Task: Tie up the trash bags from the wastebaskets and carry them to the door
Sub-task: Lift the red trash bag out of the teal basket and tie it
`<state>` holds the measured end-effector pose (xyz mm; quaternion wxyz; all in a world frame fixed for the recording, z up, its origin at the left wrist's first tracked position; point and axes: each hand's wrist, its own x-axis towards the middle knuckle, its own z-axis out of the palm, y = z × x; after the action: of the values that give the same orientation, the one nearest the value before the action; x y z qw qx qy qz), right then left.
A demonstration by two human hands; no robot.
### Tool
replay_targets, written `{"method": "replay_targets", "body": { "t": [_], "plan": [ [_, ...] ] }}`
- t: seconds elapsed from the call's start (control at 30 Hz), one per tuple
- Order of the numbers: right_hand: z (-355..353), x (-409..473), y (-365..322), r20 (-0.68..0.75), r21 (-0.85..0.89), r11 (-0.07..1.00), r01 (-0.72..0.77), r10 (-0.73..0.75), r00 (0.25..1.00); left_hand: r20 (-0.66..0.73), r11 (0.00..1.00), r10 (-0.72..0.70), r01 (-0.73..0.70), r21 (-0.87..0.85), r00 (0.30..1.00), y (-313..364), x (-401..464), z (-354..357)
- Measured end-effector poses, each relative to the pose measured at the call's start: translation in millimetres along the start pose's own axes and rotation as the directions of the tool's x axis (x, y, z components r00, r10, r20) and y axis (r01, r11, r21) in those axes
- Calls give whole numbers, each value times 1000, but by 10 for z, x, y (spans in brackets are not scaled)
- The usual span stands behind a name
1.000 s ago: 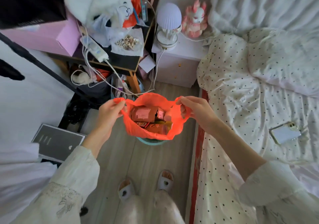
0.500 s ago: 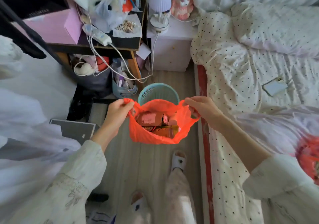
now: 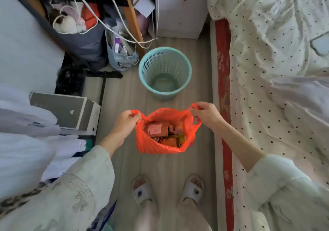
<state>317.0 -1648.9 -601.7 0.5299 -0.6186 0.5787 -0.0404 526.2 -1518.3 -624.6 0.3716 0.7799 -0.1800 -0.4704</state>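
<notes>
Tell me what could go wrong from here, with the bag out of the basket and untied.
1. The orange bag hangs open with cartons showing at the top; a tilt while tying could spill them onto the floor.
2. The left hand and right hand pinch only the thin handles, which could stretch or slip under the load.
3. The green wastebasket stands right ahead and white cables trail nearby, both possible trip points.

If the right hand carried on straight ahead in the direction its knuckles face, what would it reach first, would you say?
Probably the teal wastebasket: the right hand, pinching the orange bag, faces forward and slightly left. Depth is unclear, so it might pass above the rim.
</notes>
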Motion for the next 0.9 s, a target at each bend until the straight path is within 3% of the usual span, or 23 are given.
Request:
{"method": "replay_targets", "body": {
  "t": [0.1,0.2,0.33,0.47,0.6,0.8,0.9],
  "plan": [
    [193,243,440,-2,-87,996,38,-38,999,-70,997,45,-40,66,997,-448,202,219],
    [428,451,881,-38,-219,963,155,-168,985,-154,987,125,-108,115,980,-958,357,403],
    [714,795,1323,-188,-124,939,321,-340,921,-183,962,264,-272,-21,947,-1313,738,567],
    [880,1234,1570,-187,-97,861,500,-509,840,-106,880,389,-403,-252,915,-1439,1221,718],
    [946,1624,1762,-120,-11,786,619,-615,779,-46,799,525,-511,-317,850,-1594,1672,855],
    [1123,2031,2160,-342,31,717,696,-647,681,-189,655,701,-726,-209,687,-1882,2220,1006],
    [1163,2130,2418,-351,53,704,708,-651,673,-247,625,720,-761,-177,649,-1952,2336,1079]
  ]
}}
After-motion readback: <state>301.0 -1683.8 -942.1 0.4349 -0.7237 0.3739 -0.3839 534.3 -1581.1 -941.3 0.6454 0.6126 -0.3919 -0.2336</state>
